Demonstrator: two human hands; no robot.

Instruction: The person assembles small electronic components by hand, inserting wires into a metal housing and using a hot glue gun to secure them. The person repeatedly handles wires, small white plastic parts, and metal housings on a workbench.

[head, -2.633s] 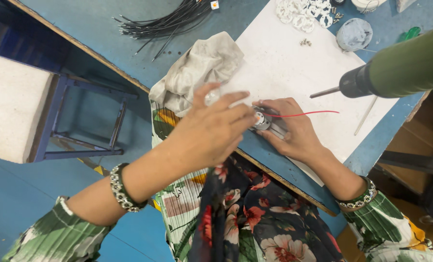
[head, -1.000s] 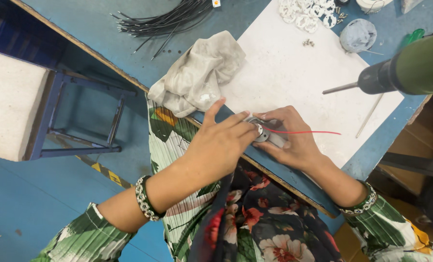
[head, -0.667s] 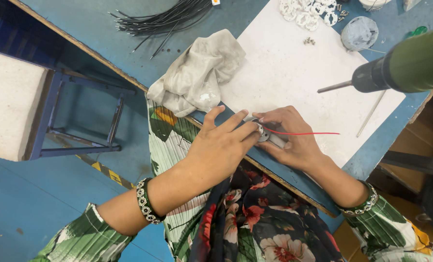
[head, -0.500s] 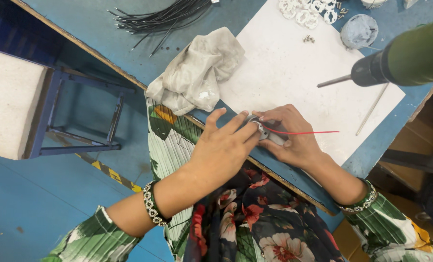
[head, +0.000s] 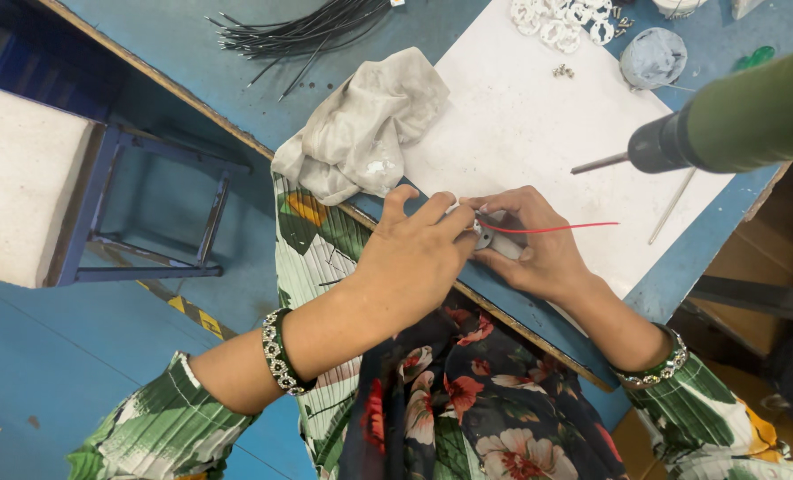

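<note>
My left hand (head: 411, 258) and my right hand (head: 533, 244) meet over the near edge of a blue worktable (head: 201, 62). Between their fingertips they pinch a small grey-and-white part (head: 494, 242), mostly hidden by the fingers. A thin red wire (head: 556, 228) runs from that part out to the right across a white sheet (head: 538, 124). Both wrists wear green beaded bangles.
A crumpled grey cloth (head: 365, 129) lies just left of my hands. A green power screwdriver (head: 734, 120) hangs above the sheet at the right. Black cable ties (head: 298, 31), small white parts (head: 565, 13) and a tape roll (head: 652, 58) lie at the back. A blue stool (head: 76, 191) stands at the left.
My hands have stayed together on the small part, shifting slightly toward the table's near edge. The red wire now points straighter to the right. The view has drifted a little.
</note>
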